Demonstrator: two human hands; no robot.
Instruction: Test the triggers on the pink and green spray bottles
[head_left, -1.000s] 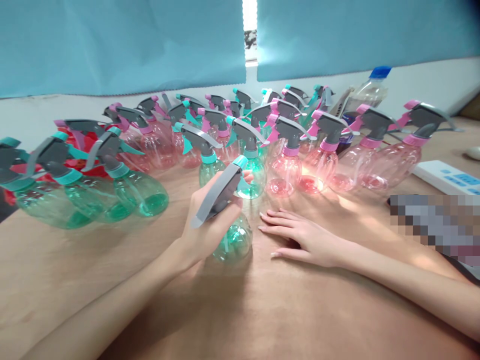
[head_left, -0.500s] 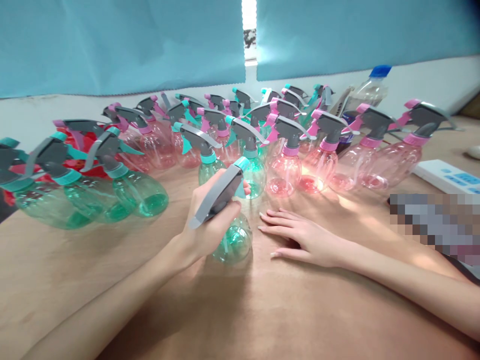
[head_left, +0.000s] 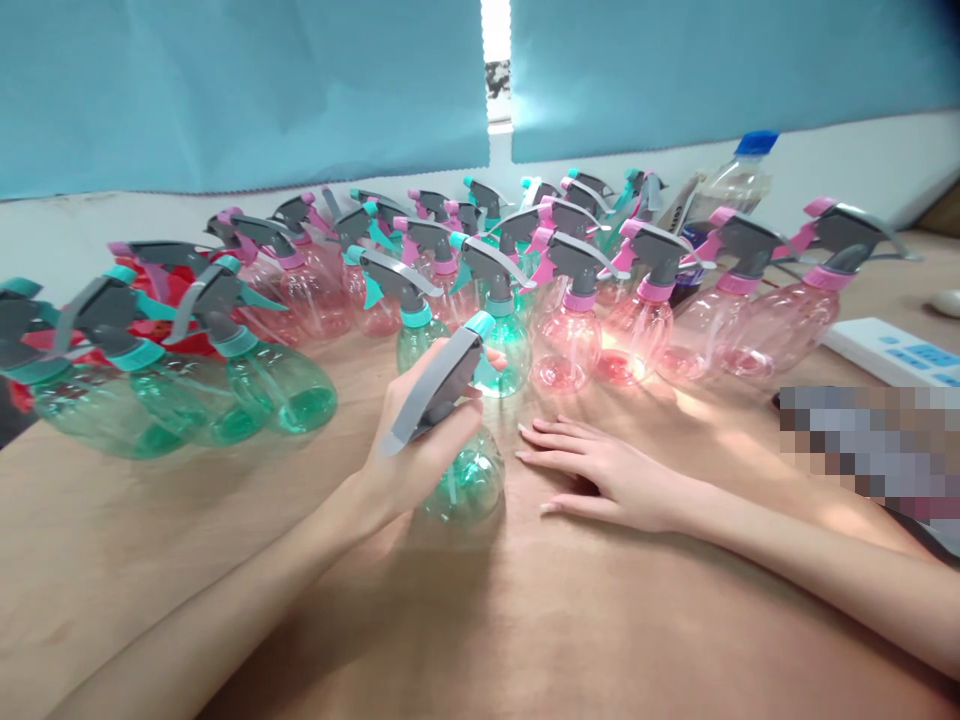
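Observation:
My left hand (head_left: 409, 430) is closed around the neck and grey trigger head of a green spray bottle (head_left: 466, 480). Its clear green base rests on the table, and the turquoise nozzle points away from me. The fingers hide the neck and most of the trigger. To its right, my right hand (head_left: 600, 470) lies flat on the wooden table (head_left: 600, 620), fingers spread, holding nothing. Just beyond the hands stand another green spray bottle (head_left: 504, 350) and a pink spray bottle (head_left: 568, 340).
Several green spray bottles (head_left: 281, 390) stand at the left, near red material (head_left: 176, 285). More pink and green ones line the back below blue sheets (head_left: 247, 90). A blue-capped plastic bottle (head_left: 731, 185), a white device with blue buttons (head_left: 892, 350) and a blurred-out object (head_left: 870, 450) are at the right.
Fingers of my left hand have shifted very slightly at the trigger. The bottle stays in place, and my right hand has not moved.

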